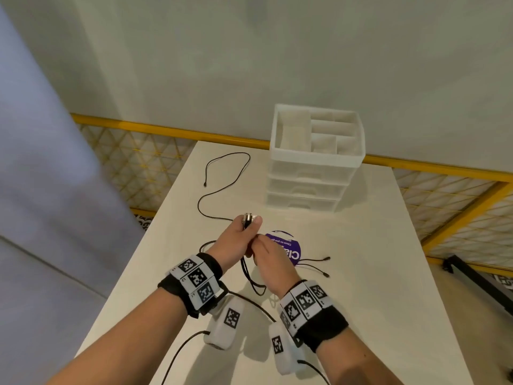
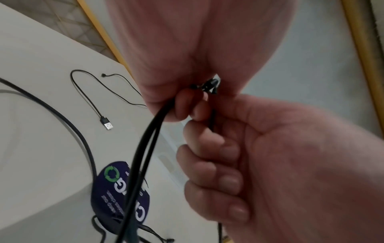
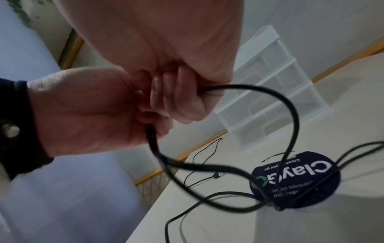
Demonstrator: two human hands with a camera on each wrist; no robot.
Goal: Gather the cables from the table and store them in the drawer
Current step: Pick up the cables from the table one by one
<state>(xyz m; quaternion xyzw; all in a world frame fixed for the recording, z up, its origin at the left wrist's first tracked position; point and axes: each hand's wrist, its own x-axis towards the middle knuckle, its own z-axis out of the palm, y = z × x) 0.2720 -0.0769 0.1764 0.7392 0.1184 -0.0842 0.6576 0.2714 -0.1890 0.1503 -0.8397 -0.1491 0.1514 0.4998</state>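
Observation:
Both hands meet above the middle of the table (image 1: 374,273). My left hand (image 1: 236,240) grips a folded black cable (image 1: 248,269), and its metal plugs (image 1: 248,218) stick out past the thumb. My right hand (image 1: 268,259) is curled round the same cable just below. Loops of it hang under the hands (image 3: 280,102) (image 2: 143,148). A second, thin black USB cable (image 1: 222,187) lies loose on the table behind the hands, its plug (image 2: 107,125) flat on the surface. The white drawer unit (image 1: 308,184) stands at the back, its drawers pushed in.
A round purple disc (image 1: 290,250) lies on the table under the hands, with two thin black cable ends (image 1: 319,261) running out to its right. The drawer unit's top is an open tray with compartments (image 1: 319,132). A yellow railing (image 1: 166,130) runs behind the table.

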